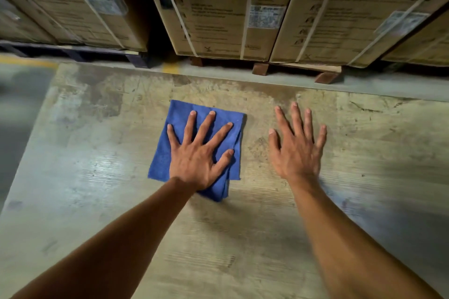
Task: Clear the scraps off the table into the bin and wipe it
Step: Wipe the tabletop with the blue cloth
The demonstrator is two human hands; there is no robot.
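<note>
A folded blue cloth [170, 153] lies flat on the worn, stained table [97, 177], a little left of centre. My left hand [198, 153] presses down on the cloth with its fingers spread wide. My right hand [297, 145] rests palm down on the bare tabletop to the right of the cloth, fingers apart, holding nothing. No scraps show on the table and no bin is in view.
Large strapped cardboard boxes [226, 7] stand on pallets just beyond the table's far edge. Wooden pallet blocks [326, 76] poke out beneath them. Grey floor with a yellow line [26, 60] shows past the table's left edge.
</note>
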